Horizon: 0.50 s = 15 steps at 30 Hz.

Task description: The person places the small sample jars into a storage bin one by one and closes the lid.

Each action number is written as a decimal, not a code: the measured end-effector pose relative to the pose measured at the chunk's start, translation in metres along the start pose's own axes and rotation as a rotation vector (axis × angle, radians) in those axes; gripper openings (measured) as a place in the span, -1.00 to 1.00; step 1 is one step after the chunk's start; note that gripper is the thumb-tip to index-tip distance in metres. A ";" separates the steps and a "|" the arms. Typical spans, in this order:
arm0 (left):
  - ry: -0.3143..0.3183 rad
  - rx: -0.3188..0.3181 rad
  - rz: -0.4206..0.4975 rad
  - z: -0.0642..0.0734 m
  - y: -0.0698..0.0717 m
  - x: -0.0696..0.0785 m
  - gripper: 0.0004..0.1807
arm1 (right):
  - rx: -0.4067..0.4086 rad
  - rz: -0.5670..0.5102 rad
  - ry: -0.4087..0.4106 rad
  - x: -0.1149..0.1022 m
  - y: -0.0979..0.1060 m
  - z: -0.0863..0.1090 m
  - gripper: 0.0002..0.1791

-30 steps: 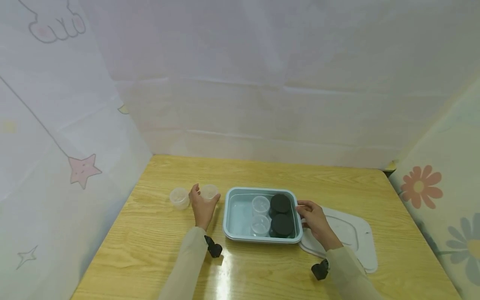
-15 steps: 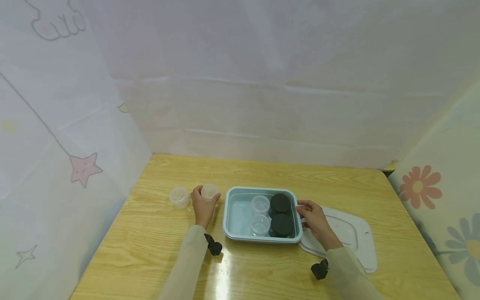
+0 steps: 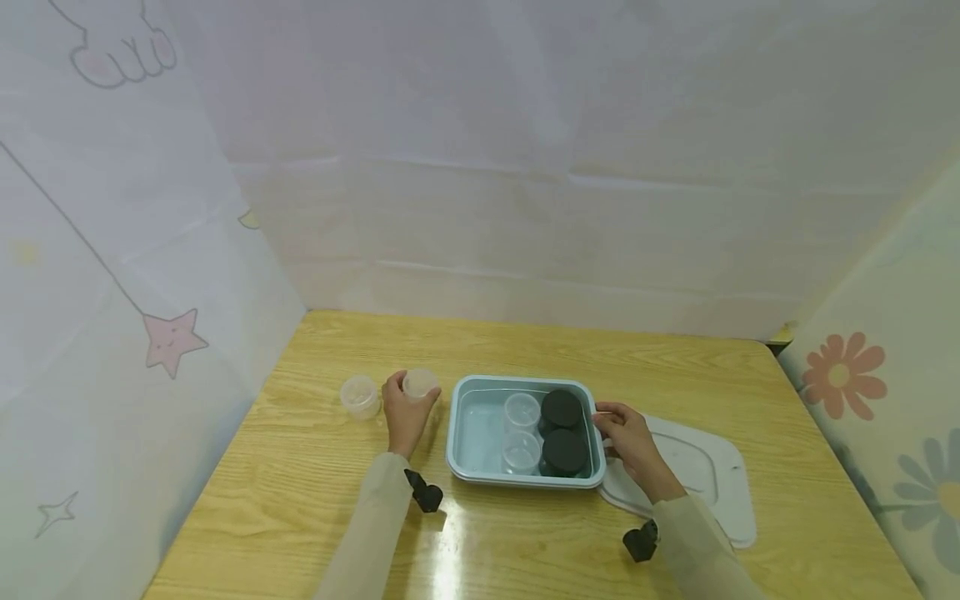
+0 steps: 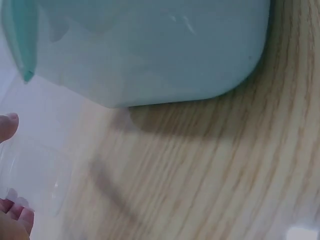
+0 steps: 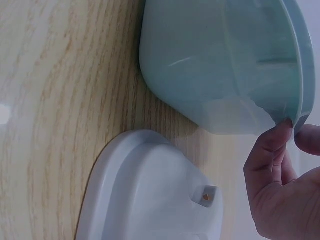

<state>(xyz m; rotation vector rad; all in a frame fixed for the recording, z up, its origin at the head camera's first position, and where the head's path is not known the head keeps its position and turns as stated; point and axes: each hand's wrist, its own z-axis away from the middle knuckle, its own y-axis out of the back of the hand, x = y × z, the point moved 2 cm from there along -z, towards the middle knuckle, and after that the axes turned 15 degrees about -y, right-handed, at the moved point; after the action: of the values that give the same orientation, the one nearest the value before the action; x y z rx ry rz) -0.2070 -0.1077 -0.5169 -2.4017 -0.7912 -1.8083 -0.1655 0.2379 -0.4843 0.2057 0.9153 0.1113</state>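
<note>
On the left part of the table, my left hand (image 3: 406, 423) grips a small clear plastic cup (image 3: 422, 382) between thumb and fingers. The left wrist view catches the same cup (image 4: 37, 172) at its edge, thumb on one side and fingertips on the other. A second clear cup (image 3: 360, 395) stands just left of the hand. My right hand (image 3: 630, 442) pinches the right rim of a light blue plastic container (image 3: 477, 425), thumb and fingers on either side of it in the right wrist view. Inside the container's right half are two clear cups (image 3: 521, 411) and two black-topped round pieces (image 3: 564, 452).
A white lid (image 3: 723, 479) lies flat on the wooden table (image 3: 300, 517), right of the container and partly under the right hand. Printed cloth (image 3: 525, 208) hangs behind the table and along both sides. Each wrist carries a small black camera mount (image 3: 425, 492).
My left fingers have closed in around the clear cup, which sits nearly where it was. The right hand and the container stay in place.
</note>
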 end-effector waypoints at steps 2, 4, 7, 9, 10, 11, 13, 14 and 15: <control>-0.005 -0.017 0.009 -0.001 0.003 0.004 -0.27 | 0.002 -0.001 0.000 0.000 0.000 0.000 -0.56; -0.010 -0.036 0.021 -0.002 0.006 0.008 -0.27 | 0.004 -0.002 0.000 0.000 0.000 0.000 -0.56; -0.025 -0.068 0.021 -0.005 0.010 0.014 -0.27 | 0.005 -0.001 0.002 0.000 0.000 -0.001 -0.56; -0.036 -0.084 0.018 -0.006 0.012 0.018 -0.27 | 0.002 0.000 0.003 0.000 0.000 -0.001 -0.56; -0.038 -0.092 0.021 -0.007 0.013 0.020 -0.27 | 0.002 0.000 0.003 0.000 0.000 -0.001 -0.56; -0.043 -0.099 0.024 -0.008 0.014 0.023 -0.27 | 0.001 -0.002 0.002 0.001 0.000 -0.001 -0.56; -0.049 -0.114 0.039 -0.009 0.015 0.028 -0.27 | -0.003 -0.002 0.000 0.001 0.000 -0.001 -0.56; -0.051 -0.122 0.047 -0.009 0.015 0.030 -0.27 | -0.005 -0.002 -0.001 0.001 0.000 -0.001 -0.55; -0.052 -0.130 0.059 -0.009 0.015 0.034 -0.27 | -0.006 -0.002 -0.002 0.001 0.000 -0.001 -0.55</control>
<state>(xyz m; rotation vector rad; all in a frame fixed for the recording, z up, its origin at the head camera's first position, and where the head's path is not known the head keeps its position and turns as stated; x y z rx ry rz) -0.2024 -0.1112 -0.4794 -2.5319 -0.6177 -1.8366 -0.1659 0.2381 -0.4862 0.1986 0.9129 0.1117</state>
